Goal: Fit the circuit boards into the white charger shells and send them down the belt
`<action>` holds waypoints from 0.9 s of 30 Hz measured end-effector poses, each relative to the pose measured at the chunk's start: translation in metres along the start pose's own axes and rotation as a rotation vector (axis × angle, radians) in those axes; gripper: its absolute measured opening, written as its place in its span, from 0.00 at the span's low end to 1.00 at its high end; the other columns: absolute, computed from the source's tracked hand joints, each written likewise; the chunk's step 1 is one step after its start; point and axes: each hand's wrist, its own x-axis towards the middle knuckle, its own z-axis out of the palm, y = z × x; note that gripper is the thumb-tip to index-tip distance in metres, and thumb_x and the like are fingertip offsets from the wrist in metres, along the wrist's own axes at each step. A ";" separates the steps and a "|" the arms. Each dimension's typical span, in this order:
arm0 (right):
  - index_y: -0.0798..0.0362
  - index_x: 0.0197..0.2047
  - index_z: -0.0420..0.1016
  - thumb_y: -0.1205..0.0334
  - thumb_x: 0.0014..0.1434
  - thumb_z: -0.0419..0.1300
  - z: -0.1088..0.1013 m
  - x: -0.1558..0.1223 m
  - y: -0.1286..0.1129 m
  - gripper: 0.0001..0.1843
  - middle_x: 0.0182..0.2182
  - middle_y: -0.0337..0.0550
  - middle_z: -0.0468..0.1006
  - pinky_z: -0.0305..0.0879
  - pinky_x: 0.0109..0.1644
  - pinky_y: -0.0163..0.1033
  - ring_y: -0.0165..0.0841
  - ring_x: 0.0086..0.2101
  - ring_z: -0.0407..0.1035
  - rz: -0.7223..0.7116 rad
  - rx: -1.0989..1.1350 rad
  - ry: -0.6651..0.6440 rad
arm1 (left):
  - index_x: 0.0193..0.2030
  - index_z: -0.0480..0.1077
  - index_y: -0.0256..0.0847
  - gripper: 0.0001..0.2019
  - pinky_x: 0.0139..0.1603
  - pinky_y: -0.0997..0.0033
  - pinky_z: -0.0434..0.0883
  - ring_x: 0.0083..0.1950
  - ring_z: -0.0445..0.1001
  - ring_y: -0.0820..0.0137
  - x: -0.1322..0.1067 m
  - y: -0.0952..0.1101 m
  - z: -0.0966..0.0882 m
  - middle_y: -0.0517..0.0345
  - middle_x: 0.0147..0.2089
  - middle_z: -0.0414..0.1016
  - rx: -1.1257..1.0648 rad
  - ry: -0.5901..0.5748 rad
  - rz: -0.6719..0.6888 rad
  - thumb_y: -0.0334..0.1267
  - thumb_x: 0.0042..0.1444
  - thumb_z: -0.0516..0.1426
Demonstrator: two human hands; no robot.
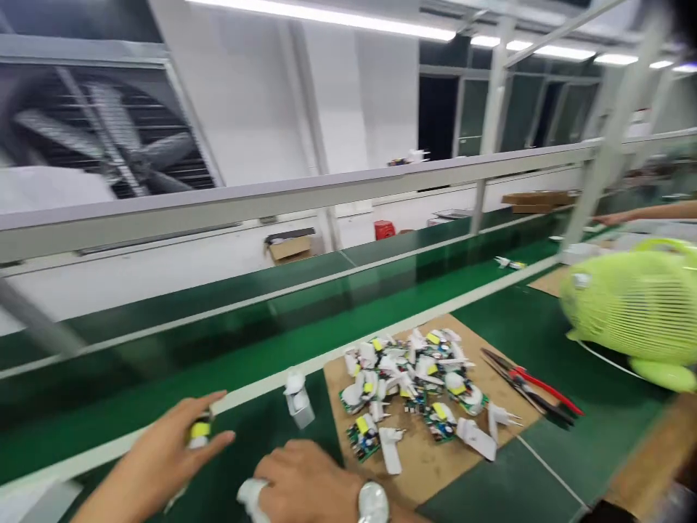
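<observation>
Head view: a small circuit board (200, 428) with a yellow-banded component is gripped between the thumb and fingers of the left hand (166, 444), partly hidden by them. A white plastic piece (252, 498), blurred, is held in the closed fingers of the right hand (308, 476), which is worn with a wristwatch (373, 502). At twelve o'clock from the right hand, just beyond it, the way is partly blocked by a small white housing (299, 407). Between one and two o'clock, a cardboard sheet (422, 476) is covered with a heap of circuit boards and white plug casings (411, 372). At the heap's three o'clock, red-and-black-handled pliers (526, 383) are laid partly over the sheet's edge; between two and three, the table is taken up by a lime-green fan (626, 312). Beyond both hands, a green conveyor belt (272, 319) is seen at twelve o'clock.
</observation>
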 end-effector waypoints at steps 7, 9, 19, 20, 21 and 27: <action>0.55 0.47 0.79 0.78 0.58 0.52 0.014 -0.020 -0.007 0.20 0.42 0.54 0.83 0.80 0.44 0.49 0.45 0.41 0.80 0.116 0.070 0.205 | 0.64 0.77 0.53 0.37 0.62 0.64 0.76 0.61 0.79 0.55 -0.075 -0.007 0.024 0.54 0.61 0.80 0.016 -0.106 -0.030 0.57 0.46 0.74; 0.53 0.53 0.77 0.77 0.63 0.49 0.021 -0.023 -0.005 0.22 0.45 0.54 0.84 0.80 0.45 0.50 0.45 0.42 0.81 0.130 0.085 0.233 | 0.65 0.75 0.49 0.30 0.69 0.60 0.70 0.66 0.73 0.54 -0.082 -0.029 0.003 0.50 0.65 0.77 0.079 0.027 -0.120 0.55 0.58 0.68; 0.52 0.70 0.63 0.61 0.70 0.60 0.031 0.002 -0.036 0.28 0.63 0.56 0.75 0.75 0.64 0.54 0.47 0.61 0.73 0.172 0.221 0.031 | 0.58 0.78 0.32 0.18 0.67 0.30 0.56 0.75 0.48 0.34 -0.105 -0.153 -0.019 0.28 0.70 0.63 0.357 0.463 -0.611 0.36 0.65 0.57; 0.52 0.71 0.62 0.62 0.70 0.60 0.033 0.006 -0.036 0.28 0.63 0.56 0.75 0.75 0.64 0.55 0.47 0.61 0.72 0.170 0.236 -0.011 | 0.56 0.79 0.34 0.16 0.68 0.32 0.56 0.75 0.49 0.35 -0.104 -0.157 -0.015 0.30 0.70 0.64 0.356 0.472 -0.609 0.35 0.65 0.57; 0.52 0.71 0.63 0.64 0.69 0.59 0.035 0.009 -0.036 0.29 0.63 0.55 0.76 0.75 0.64 0.56 0.47 0.61 0.72 0.168 0.252 -0.052 | 0.54 0.80 0.35 0.15 0.68 0.33 0.56 0.75 0.50 0.37 -0.104 -0.161 -0.012 0.32 0.70 0.65 0.353 0.480 -0.601 0.35 0.65 0.56; 0.56 0.70 0.66 0.74 0.65 0.49 0.029 0.023 -0.021 0.31 0.69 0.56 0.69 0.63 0.73 0.59 0.45 0.69 0.63 0.284 0.331 -0.128 | 0.35 0.79 0.38 0.11 0.65 0.29 0.57 0.71 0.55 0.35 -0.097 -0.156 -0.010 0.34 0.63 0.74 0.247 0.509 -0.466 0.36 0.64 0.56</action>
